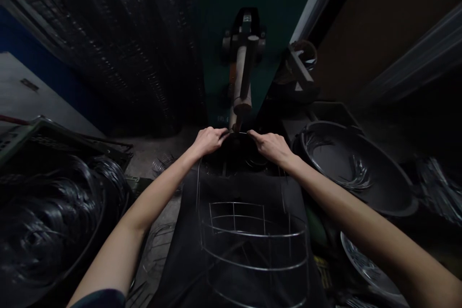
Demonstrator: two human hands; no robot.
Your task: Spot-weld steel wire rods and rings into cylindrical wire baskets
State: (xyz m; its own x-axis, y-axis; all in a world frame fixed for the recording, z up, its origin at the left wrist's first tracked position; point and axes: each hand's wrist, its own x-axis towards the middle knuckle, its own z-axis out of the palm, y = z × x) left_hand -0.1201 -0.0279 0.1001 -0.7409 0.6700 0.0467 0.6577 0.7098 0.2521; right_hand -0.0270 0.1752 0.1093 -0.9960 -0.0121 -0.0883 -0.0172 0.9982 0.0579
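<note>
Just below the machine (242, 72), the fingertips of the left hand (208, 140) and right hand (271, 147) curl out of sight around the top wire of the wire basket (252, 240). Darkness hides where the machine's tip meets that wire. The basket's bottom runs off the lower edge. Left of the machine, the coils (46, 211) blur together.

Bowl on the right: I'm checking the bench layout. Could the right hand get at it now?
Probably yes. The right hand grips the wire frame close beside the bowl, and nothing stands between them; it would have to release the frame first.
</note>
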